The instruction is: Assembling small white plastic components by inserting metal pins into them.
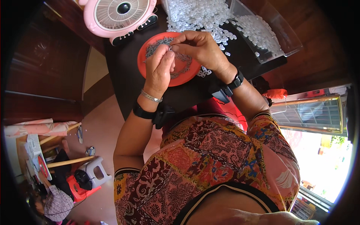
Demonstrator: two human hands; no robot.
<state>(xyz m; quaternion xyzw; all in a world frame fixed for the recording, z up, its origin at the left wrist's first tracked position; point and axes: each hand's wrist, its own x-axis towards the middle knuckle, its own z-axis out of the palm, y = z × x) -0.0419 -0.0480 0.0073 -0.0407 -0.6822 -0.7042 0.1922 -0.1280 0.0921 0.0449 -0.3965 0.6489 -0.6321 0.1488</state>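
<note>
My left hand point(159, 69) and my right hand point(202, 48) meet above a round orange-red plate point(194, 74). The fingers of both are closed around one tiny grey piece point(170, 48), too small to name, which shows at the fingertips. Heaped on the plate beneath them are many small grey pieces point(153, 46), partly covered by the hands. Near my right wrist a few flat white plastic pieces with holes point(204, 71) lie on the dark table point(125, 71).
Beyond the plate spreads a big heap of white pieces point(202, 17). A clear plastic bin point(287, 47) with more of them stands at the right. A pink fan point(120, 17) is at the far left. On the floor is a grey stool point(98, 170).
</note>
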